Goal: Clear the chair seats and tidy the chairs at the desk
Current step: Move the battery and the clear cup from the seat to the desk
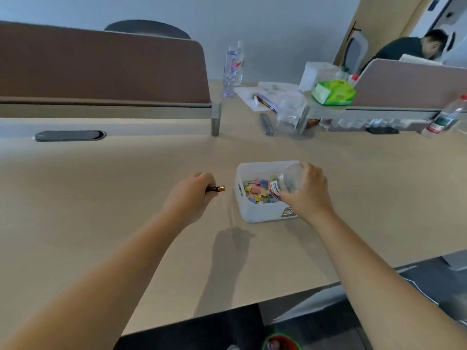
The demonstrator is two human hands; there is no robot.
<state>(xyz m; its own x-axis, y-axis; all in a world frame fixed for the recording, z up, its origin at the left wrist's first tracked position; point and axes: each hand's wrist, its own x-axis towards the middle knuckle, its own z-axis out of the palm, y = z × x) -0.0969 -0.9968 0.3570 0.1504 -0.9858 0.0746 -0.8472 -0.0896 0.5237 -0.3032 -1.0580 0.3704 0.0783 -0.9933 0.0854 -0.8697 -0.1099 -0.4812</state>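
Nearest us, below the desk (126,198) edge, a dark chair (192,332) shows, its seat mostly hidden. On the desk sits the white bin (262,213), our landmark. Left of the bin, our left hand (190,195) curls around a small dark, gold-tipped thing (217,189), perhaps a battery, aimed binward for dropping in. Over the bin's right side, our right hand (307,192) grips a clear jar (288,183), tilted, likely settling among the coloured clips (255,192). Beyond the bin stands a bottle (231,69).
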